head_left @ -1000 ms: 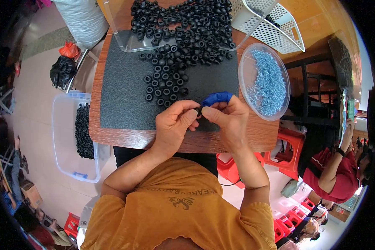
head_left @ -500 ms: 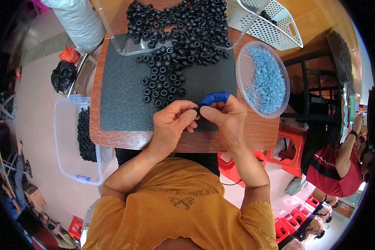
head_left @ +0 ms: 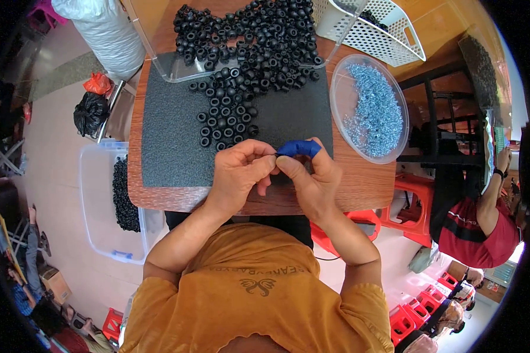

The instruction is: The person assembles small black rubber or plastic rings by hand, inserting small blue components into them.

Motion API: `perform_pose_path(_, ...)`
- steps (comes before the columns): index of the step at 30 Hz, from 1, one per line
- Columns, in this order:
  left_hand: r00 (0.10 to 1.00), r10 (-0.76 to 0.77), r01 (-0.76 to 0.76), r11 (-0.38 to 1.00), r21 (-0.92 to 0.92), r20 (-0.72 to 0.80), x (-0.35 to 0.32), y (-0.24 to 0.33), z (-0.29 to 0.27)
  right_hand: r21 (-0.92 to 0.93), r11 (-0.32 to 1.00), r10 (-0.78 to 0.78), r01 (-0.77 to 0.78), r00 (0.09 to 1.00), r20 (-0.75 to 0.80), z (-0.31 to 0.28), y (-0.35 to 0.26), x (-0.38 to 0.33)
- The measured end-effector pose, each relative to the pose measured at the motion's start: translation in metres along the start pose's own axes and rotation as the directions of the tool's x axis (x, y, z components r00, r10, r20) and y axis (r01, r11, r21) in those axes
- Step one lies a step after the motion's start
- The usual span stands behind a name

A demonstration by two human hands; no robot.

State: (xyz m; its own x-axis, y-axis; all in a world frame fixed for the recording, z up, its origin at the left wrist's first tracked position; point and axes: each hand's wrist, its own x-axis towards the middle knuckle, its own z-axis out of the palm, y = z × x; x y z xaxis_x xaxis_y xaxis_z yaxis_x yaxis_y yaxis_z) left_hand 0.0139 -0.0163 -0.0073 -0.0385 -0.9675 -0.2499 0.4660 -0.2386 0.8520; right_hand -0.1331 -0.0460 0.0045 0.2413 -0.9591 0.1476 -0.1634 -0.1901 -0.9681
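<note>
Over the front edge of a dark grey mat [head_left: 174,126], my left hand [head_left: 237,175] and my right hand [head_left: 313,183] meet fingertip to fingertip. Both are closed in a pinch on a small black ring-shaped part [head_left: 277,155], mostly hidden by the fingers. A blue wrap [head_left: 298,147] covers the right index finger. Just beyond the hands, loose black rings [head_left: 225,120] lie on the mat, most with their holes facing up. They trail back to a larger heap of the same rings [head_left: 277,44], which spills from a clear tray [head_left: 182,76].
On the wooden table [head_left: 365,188], a clear round lid-like dish [head_left: 341,112] holds small pale-blue pieces at right. Behind it stands a white perforated basket [head_left: 388,44]. A clear bin [head_left: 97,217] with black parts is at lower left; red stools [head_left: 415,203] are at right.
Both hands remain pinched together, and my right hand has shifted slightly left and turned. The black part between the fingertips shows less than before. The whole view has shifted slightly.
</note>
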Motion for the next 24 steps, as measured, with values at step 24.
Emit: perform_pose_path(24,0.986,-0.035,-0.004,0.974,-0.228,-0.165,0.005,0.004,0.011,-0.559,0.642,-0.476,0.525,0.844,0.245,0.004,-0.005,0.011)
